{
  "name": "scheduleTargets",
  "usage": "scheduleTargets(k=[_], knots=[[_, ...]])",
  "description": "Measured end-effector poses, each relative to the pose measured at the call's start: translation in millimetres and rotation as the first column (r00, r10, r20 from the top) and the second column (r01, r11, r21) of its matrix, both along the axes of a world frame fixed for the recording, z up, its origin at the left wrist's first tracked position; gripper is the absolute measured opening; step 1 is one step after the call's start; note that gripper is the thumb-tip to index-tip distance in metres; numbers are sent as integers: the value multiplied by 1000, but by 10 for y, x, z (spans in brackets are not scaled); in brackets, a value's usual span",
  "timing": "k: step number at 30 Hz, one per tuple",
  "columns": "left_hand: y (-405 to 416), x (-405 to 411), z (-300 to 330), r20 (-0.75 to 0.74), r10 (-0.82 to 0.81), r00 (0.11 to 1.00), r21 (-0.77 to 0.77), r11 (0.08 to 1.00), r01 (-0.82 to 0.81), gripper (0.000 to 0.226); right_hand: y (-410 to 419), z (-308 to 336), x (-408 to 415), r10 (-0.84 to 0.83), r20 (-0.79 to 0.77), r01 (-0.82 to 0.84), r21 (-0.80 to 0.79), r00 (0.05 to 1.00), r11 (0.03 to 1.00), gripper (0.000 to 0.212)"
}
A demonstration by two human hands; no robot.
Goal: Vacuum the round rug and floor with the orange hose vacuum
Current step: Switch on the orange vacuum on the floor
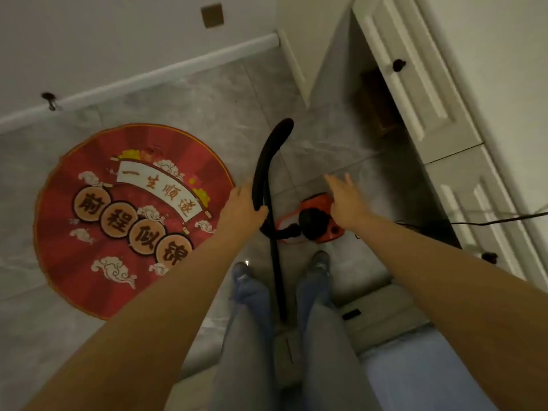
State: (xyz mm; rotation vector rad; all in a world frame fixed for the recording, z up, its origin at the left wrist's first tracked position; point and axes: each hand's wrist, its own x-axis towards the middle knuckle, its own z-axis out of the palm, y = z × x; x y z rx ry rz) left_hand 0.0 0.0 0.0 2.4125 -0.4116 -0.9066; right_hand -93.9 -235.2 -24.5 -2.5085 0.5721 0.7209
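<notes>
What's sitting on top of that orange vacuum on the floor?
A black round part sits on the orange vacuum, joined to the black hose the left hand grips. The open right hand covers its far edge.

I look down on a floor [207,108] of large grey tiles with a marbled pattern and thin joints. At the far side a pale wall [118,31] meets it along a white baseboard [166,69], and a small brown plate [212,15] sits on this wall. A dark door stopper [49,99] stands near the baseboard at the left. On the right is a white cabinet [415,93] with panelled doors and a dark round knob [398,65]. The light is dim and warm.
</notes>
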Motion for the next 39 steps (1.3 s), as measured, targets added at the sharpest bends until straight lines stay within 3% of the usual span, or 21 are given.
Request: scheduleTargets(k=[5, 8, 10, 12, 15, 21, 27, 32, 34, 36, 38, 39], knots=[[-293, 43, -476, 34, 239, 970, 52, 969, -240, 90, -268, -617, -141, -119, -128, 124, 31, 985, 992, 75], [-491, 49, -718, 173, 338, 925, 0, 939, -344, 87, -383, -1111, -188, -181, -183, 196, 68, 966, 978, 74], [-672, -16, -825, 350, 304, 886, -191, 949, -250, 71, -468, -1475, -238, -208, -222, 234, 97, 952, 967, 72], [-901, -159, -931, 440, 171, 882, -315, 949, -27, 53, -542, -1808, -292, -214, -244, 248, 120, 946, 961, 68], [-1132, -406, -1281, 372, -80, 925, -251, 951, 183, 40, -624, -2159, -357, -207, -257, 244, 125, 944, 962, 67], [-1209, -587, -2391, 23, -249, 968, 62, 967, 247, 46, -814, -2913, -356, -167, -282, 213, 141, 945, 967, 70], [-1338, -430, -3003, 145, -216, 966, -29, 975, 222, 43, -867, -3791, -285, -180, -284, 232, 162, 942, 959, 72], [-1445, -475, -3378, -5, -202, 979, -59, 978, 201, 41, -743, -4145, -314, -282, -279, 336, 172, 918, 926, 61], [-1482, -537, -3529, -35, -238, 971, -23, 971, 237, 41, -698, -4255, -405, -502, -177, 526, 127, 846, 841, 56], [-1533, -598, -3627, -48, -233, 971, -16, 973, 232, 41, -646, -4344, -575, -757, -27, 756, 82, 653, 649, 49], [-1564, -664, -3693, -43, -224, 974, -10, 974, 224, 41, -571, -4372, -778, -878, 43, 874, 80, 477, 479, 50], [-1572, -689, -3718, -35, -226, 973, -3, 974, 226, 42, -534, -4363, -871, -898, 38, 894, 92, 438, 439, 50]])
